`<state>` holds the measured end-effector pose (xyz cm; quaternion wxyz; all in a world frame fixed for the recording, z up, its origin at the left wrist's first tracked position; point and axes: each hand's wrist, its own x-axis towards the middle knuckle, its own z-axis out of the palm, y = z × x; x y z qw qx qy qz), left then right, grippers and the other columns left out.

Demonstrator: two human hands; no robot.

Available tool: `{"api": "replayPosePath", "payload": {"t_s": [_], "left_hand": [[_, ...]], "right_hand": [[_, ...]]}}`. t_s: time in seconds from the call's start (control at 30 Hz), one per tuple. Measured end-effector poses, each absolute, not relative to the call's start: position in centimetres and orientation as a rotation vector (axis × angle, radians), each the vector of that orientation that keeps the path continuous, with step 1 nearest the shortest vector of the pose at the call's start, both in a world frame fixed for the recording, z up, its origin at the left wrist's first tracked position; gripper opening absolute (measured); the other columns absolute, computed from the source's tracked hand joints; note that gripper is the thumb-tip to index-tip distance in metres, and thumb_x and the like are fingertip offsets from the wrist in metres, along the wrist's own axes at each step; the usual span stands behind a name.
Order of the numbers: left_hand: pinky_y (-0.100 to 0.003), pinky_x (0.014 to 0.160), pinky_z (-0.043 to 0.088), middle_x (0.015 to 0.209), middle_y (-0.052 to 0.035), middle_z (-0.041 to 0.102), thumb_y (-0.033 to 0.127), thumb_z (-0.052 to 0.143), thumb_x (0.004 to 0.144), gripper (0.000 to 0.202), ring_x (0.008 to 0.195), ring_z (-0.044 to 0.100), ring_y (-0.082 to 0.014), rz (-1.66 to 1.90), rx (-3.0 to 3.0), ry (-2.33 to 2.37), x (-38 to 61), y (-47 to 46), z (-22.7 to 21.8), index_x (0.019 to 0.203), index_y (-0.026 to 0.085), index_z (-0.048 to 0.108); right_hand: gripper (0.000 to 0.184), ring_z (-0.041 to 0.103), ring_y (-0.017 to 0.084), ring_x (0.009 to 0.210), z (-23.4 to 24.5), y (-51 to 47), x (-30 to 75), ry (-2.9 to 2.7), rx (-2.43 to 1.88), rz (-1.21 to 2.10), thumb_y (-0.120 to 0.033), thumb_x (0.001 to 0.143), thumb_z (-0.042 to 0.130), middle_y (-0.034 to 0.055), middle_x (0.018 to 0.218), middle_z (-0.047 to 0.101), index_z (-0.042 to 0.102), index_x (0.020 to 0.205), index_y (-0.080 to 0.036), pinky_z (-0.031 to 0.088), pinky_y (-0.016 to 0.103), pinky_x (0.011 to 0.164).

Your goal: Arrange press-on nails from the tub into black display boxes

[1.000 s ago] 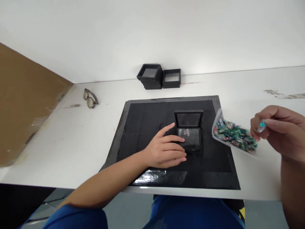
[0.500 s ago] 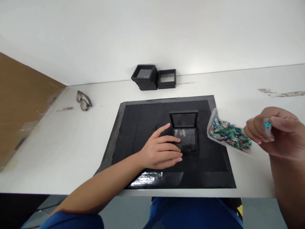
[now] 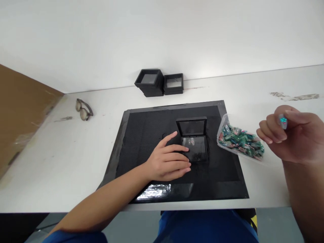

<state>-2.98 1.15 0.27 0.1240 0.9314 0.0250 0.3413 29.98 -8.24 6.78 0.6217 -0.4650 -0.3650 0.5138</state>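
A small black display box lies open on a black mat, its lid standing up at the back. A few small pieces lie on its clear film. My left hand rests on the mat with fingers stretched out, the tips touching the box's left side. My right hand hovers to the right of the mat, pinching a small teal piece between thumb and forefinger. A clear plastic tub full of teal and red pieces sits at the mat's right edge, just left of that hand.
Two stacks of closed black display boxes stand at the back by the wall. A pair of glasses lies on the white table at the left. A brown cardboard panel borders the far left. The table's front edge runs just below the mat.
My right hand has lifted slightly with the teal piece. The view has drifted, so everything sits a little further left. My left hand stays on the box.
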Motion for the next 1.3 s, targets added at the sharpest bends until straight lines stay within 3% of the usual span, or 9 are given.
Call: {"api": "replayPosePath", "payload": {"t_s": [0.2,0.37,0.5,0.6,0.77,1.07,1.3], "left_hand": [[-0.051,0.129,0.033,0.081,0.0117,0.079,0.027,0.078,0.083,0.010,0.095,0.077,-0.0148,0.982,2.720,0.064,-3.03,1.17,0.32,0.090,0.027,0.071],[-0.052,0.129,0.032,0.081,0.0105,0.079,0.025,0.079,0.081,0.011,0.095,0.077,-0.0151,0.982,2.711,0.055,-3.15,1.13,0.21,0.090,0.025,0.071],[-0.050,0.127,0.036,0.074,0.0106,0.076,0.025,0.078,0.082,0.010,0.090,0.077,-0.0144,1.011,2.719,0.094,-3.27,1.17,0.16,0.088,0.024,0.071],[-0.048,0.124,0.041,0.068,0.0103,0.073,0.024,0.078,0.081,0.009,0.084,0.077,-0.0136,1.056,2.715,0.148,-3.29,1.24,0.15,0.086,0.024,0.071],[-0.048,0.123,0.043,0.068,0.0115,0.074,0.024,0.077,0.082,0.008,0.081,0.077,-0.0129,1.093,2.698,0.172,-3.17,1.24,0.18,0.085,0.025,0.070],[-0.048,0.124,0.041,0.073,0.0100,0.076,0.023,0.074,0.085,0.007,0.083,0.077,-0.0134,1.062,2.675,0.183,-3.23,1.23,0.22,0.089,0.024,0.070],[-0.049,0.124,0.040,0.073,0.0104,0.076,0.023,0.073,0.085,0.006,0.083,0.077,-0.0137,1.059,2.664,0.188,-3.29,1.26,0.08,0.090,0.025,0.069]], "right_hand": [[0.032,0.031,0.010,0.041,6.61,-7.96,30.02,-0.653,-1.124,1.125,-0.046,0.086,0.061,-0.0044,0.044,0.032,0.060,0.063,-0.024,0.029,0.027,0.041],[0.039,0.029,0.009,0.043,6.38,-8.14,29.82,-0.687,-1.123,1.079,-0.058,0.082,0.071,-0.0056,0.048,0.030,0.059,0.067,-0.024,0.028,0.026,0.041],[0.044,0.026,0.008,0.043,6.40,-8.15,29.34,-0.668,-1.155,1.032,-0.042,0.074,0.082,-0.0064,0.048,0.029,0.046,0.059,-0.022,0.025,0.026,0.040],[0.043,0.025,0.008,0.042,6.44,-8.04,29.34,-0.623,-1.178,1.035,-0.028,0.075,0.077,-0.0061,0.047,0.027,0.040,0.055,-0.021,0.023,0.026,0.039],[0.045,0.024,0.008,0.039,6.48,-7.97,29.61,-0.609,-1.204,1.003,-0.031,0.075,0.069,-0.0056,0.043,0.024,0.032,0.050,-0.021,0.021,0.027,0.037],[0.047,0.029,0.007,0.039,6.34,-8.22,29.39,-0.574,-1.221,0.901,-0.027,0.077,0.075,-0.0049,0.041,0.031,0.039,0.047,-0.019,0.025,0.027,0.042],[0.042,0.033,0.008,0.045,5.87,-7.98,29.45,-0.623,-1.264,0.799,-0.034,0.083,0.076,-0.0053,0.048,0.035,0.046,0.057,-0.020,0.030,0.028,0.046]]}}
